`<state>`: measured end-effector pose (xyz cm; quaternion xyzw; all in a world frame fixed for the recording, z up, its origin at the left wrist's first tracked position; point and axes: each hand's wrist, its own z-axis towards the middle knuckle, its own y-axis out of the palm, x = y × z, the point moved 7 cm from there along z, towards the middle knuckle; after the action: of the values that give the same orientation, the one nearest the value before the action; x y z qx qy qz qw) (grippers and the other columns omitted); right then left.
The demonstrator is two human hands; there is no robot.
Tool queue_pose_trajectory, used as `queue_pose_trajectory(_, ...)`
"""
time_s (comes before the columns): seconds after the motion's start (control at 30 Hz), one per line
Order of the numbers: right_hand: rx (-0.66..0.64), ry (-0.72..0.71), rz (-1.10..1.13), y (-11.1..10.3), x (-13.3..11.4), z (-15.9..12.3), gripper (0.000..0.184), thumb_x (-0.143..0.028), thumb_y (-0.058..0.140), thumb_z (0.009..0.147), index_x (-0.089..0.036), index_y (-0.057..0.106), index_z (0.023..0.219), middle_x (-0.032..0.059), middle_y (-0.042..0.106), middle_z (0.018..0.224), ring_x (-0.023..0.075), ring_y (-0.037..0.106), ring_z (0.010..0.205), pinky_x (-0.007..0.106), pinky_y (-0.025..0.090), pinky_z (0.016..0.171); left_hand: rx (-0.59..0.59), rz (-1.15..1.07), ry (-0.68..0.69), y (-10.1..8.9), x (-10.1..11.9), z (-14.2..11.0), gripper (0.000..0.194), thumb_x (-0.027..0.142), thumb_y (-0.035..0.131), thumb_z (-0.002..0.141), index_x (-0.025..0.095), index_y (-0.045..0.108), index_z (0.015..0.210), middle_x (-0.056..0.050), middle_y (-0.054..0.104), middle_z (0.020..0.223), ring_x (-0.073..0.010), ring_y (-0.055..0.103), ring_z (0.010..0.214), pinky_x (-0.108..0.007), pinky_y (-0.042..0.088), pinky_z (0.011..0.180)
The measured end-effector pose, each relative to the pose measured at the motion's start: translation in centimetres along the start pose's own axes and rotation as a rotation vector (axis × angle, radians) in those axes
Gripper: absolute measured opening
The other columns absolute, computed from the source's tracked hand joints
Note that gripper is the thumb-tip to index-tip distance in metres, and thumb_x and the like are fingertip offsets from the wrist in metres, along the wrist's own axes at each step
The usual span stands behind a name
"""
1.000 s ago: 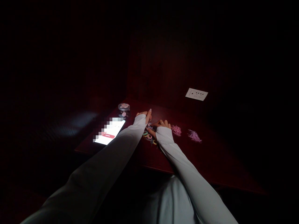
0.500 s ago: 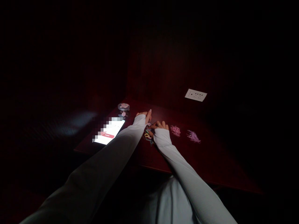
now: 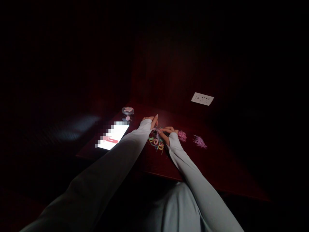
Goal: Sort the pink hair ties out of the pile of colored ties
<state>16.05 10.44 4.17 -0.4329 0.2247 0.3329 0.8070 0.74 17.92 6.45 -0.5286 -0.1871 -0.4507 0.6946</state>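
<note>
A loose pile of small coloured hair ties [image 3: 155,141], with green, yellow, pink and blue loops, lies on the dark red table just below my hands. My right hand [image 3: 169,131] reaches over its right side from the right. Its thumb and fingers close on what looks like a pinkish-purple hair tie [image 3: 157,130]. At the far left of the pile is my left hand [image 3: 152,120], fingers bent together and one fingertip pointing up. Whatever it holds is hidden behind the wrist and sleeve. To the right lie a pink bunch [image 3: 182,135] and a purple bunch [image 3: 200,141] of similar thin ties.
A lit phone or tablet screen [image 3: 113,137] lies left of my left forearm. Behind it stands a clear jar [image 3: 127,113] with a decorated lid. A white socket plate [image 3: 202,99] is on the back wall. The table's front edge [image 3: 166,177] runs below my forearms.
My right hand has shifted right and its fingers now point left, uncovering more of the hair tie pile. My left hand has moved very slightly right.
</note>
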Motion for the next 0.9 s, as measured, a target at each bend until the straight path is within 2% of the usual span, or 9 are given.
queue_pose_trajectory(0.13, -0.026, 0.028, 0.036, -0.3, 1.7, 0.5, 0.053, -0.074, 0.062, 0.089, -0.025, 0.082, 0.093, 0.0107, 0.068, 0.112, 0.0297, 0.057, 0.110, 0.045, 0.041, 0.098, -0.077, -0.136, 0.138, 1.5, 0.7, -0.2, 0.054, 0.045, 0.028, 0.107, 0.021, 0.069, 0.081, -0.003, 0.076, 0.088, -0.0157, 0.070, 0.082, -0.026, 0.054, 0.081)
queue_pose_trajectory(0.27, -0.014, 0.010, 0.082, -1.5, 2.2, 0.8, 0.049, -0.071, 0.065, 0.087, -0.025, 0.081, 0.093, 0.0096, 0.072, 0.109, 0.0287, 0.060, 0.106, 0.045, 0.042, 0.098, -0.179, -0.166, 0.275, 2.6, 2.1, -0.9, 0.039, 0.038, 0.035, 0.106, 0.023, 0.069, 0.096, -0.005, 0.075, 0.104, -0.0168, 0.070, 0.098, -0.027, 0.055, 0.089)
queue_pose_trajectory(0.37, -0.002, 0.015, 0.100, -2.2, 2.6, 1.0, 0.047, -0.070, 0.066, 0.086, -0.025, 0.080, 0.090, 0.0090, 0.074, 0.107, 0.0281, 0.062, 0.103, 0.045, 0.043, 0.096, -0.240, -0.071, 0.277, 2.8, 2.8, -1.3, 0.031, 0.037, 0.042, 0.104, 0.023, 0.068, 0.092, -0.005, 0.074, 0.104, -0.0183, 0.068, 0.097, -0.029, 0.055, 0.094)
queue_pose_trajectory(0.53, -0.009, 0.014, 0.101, -2.5, 2.9, 1.0, 0.044, -0.069, 0.066, 0.086, -0.027, 0.079, 0.086, 0.0075, 0.076, 0.105, 0.0275, 0.063, 0.103, 0.044, 0.043, 0.096, -0.257, -0.032, 0.293, 2.4, 3.8, -1.9, 0.025, 0.037, 0.048, 0.102, 0.025, 0.067, 0.091, -0.004, 0.074, 0.101, -0.0200, 0.068, 0.099, -0.031, 0.053, 0.097)
queue_pose_trajectory(0.77, -0.094, -0.026, 0.046, -2.1, 1.8, 0.6, 0.041, -0.063, 0.062, 0.092, -0.027, 0.078, 0.085, 0.0085, 0.077, 0.100, 0.0283, 0.063, 0.100, 0.047, 0.043, 0.094, -0.330, -0.013, 0.314, 2.2, 4.9, -2.8, 0.021, 0.032, 0.048, 0.100, 0.025, 0.065, 0.090, -0.007, 0.073, 0.102, -0.0210, 0.068, 0.097, -0.029, 0.051, 0.092)
queue_pose_trajectory(0.9, -0.113, -0.026, 0.060, -2.2, 1.2, 0.4, 0.040, -0.062, 0.063, 0.093, -0.026, 0.079, 0.088, 0.0077, 0.077, 0.101, 0.0278, 0.063, 0.101, 0.046, 0.043, 0.097, -0.357, -0.013, 0.244, 2.7, 4.3, -2.8, 0.018, 0.037, 0.054, 0.098, 0.026, 0.069, 0.095, -0.006, 0.076, 0.103, -0.0208, 0.069, 0.093, -0.029, 0.052, 0.086)
